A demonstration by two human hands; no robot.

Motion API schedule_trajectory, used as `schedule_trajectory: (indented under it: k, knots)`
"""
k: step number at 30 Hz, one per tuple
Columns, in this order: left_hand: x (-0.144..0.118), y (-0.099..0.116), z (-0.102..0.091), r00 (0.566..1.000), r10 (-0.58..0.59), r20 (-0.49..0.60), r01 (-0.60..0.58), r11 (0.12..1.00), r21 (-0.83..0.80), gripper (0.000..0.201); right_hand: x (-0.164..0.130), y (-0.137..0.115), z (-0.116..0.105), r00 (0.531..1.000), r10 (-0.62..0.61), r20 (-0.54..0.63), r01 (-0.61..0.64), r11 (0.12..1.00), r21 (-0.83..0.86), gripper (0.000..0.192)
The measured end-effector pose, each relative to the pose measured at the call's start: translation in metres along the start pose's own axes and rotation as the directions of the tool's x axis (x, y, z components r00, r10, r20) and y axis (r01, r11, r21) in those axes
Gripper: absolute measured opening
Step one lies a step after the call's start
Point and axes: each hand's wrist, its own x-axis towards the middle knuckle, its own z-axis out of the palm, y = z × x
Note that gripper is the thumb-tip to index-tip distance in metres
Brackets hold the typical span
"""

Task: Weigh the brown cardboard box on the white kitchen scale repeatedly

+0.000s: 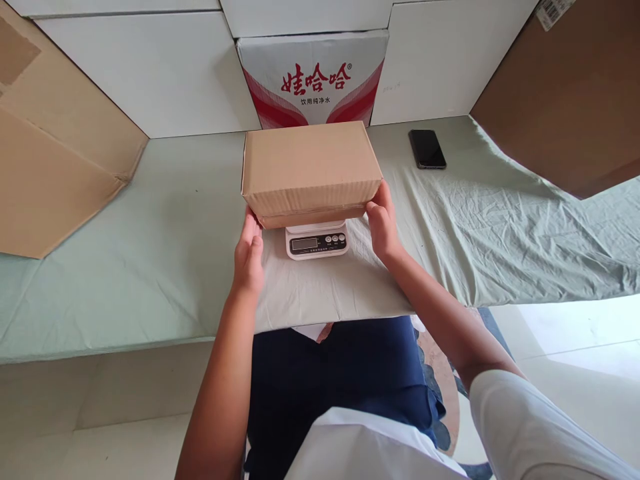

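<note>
A closed brown cardboard box (313, 160) is held level between my two hands over a white digital scale (317, 243). My left hand (249, 257) grips its near left corner, with the fingers partly hidden behind the side. At the near right corner, my right hand (383, 223) has its thumb on the front face and the fingers along the side. The front of the scale shows a dark display and several round buttons; its platform is mostly hidden under the box. Whether the box rests on the platform or hovers just above it, I cannot tell.
A black phone (427, 149) lies on the green cloth (200, 200) to the right. A white and red carton (313, 80) stands behind the box against white panels. Large cardboard pieces flank the cloth at left (75, 147) and right (560, 100).
</note>
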Motion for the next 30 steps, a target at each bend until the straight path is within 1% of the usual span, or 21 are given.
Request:
schedule_trajectory:
  k: [3, 7, 10, 16, 23, 27, 30]
  knots:
    - [0.0013, -0.0029, -0.0022, 1.000, 0.028, 0.000, -0.028, 1.000, -0.002, 0.076, 0.0002, -0.0005, -0.0003, 1.000, 0.012, 0.002, -0.012, 1.000, 0.018, 0.067]
    - [0.0016, -0.0060, -0.0048, 0.999, 0.039, -0.006, -0.039, 0.999, 0.011, 0.072, -0.0008, -0.0032, 0.0018, 1.000, 0.003, 0.010, -0.003, 0.999, 0.045, 0.065]
    - [0.0016, -0.0067, -0.0051, 0.999, 0.025, -0.022, -0.024, 0.999, 0.031, 0.072, -0.0012, -0.0052, 0.0029, 1.000, 0.001, 0.013, -0.001, 0.999, 0.043, 0.065]
    - [0.0039, -0.0067, -0.0038, 0.998, 0.038, -0.042, -0.037, 0.999, 0.029, 0.078, -0.0013, -0.0085, 0.0034, 1.000, 0.026, -0.008, -0.026, 0.996, 0.089, 0.061]
    - [0.0022, -0.0051, -0.0036, 0.999, 0.025, -0.045, -0.024, 0.999, 0.033, 0.073, -0.0024, -0.0067, 0.0041, 1.000, 0.027, 0.004, -0.027, 0.998, 0.059, 0.059]
    - [0.0023, -0.0060, -0.0048, 0.999, 0.027, -0.030, -0.026, 0.999, 0.044, 0.075, -0.0017, -0.0035, 0.0031, 1.000, 0.019, 0.009, -0.020, 0.998, 0.064, 0.056]
    - [0.0026, -0.0067, -0.0055, 0.999, 0.028, -0.023, -0.027, 0.999, 0.035, 0.075, -0.0012, -0.0028, 0.0027, 0.999, 0.041, 0.003, -0.041, 0.998, 0.045, 0.056]
